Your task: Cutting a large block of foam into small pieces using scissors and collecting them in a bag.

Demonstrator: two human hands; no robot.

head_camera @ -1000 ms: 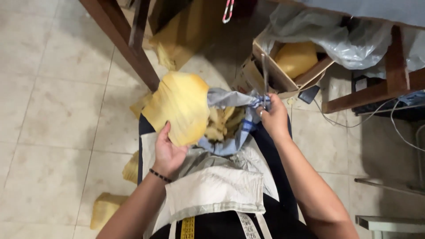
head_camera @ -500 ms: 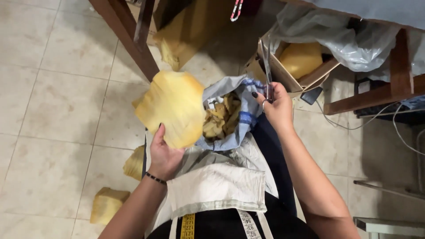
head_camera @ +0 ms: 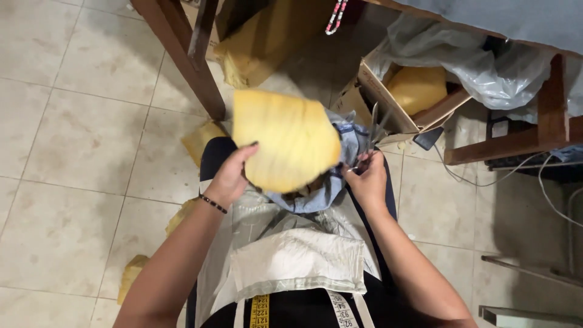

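Two hands work over the lap. Largest is the thick yellow foam slab, held up by the left hand, whose fingers curl round its near edge. Behind it, just beyond the fingertips, bunches a blue-grey fabric cover with the foam mostly outside it, so stuffing looks barely begun. Fingers of the right hand close round slim metal scissors, touching the fabric's rim.
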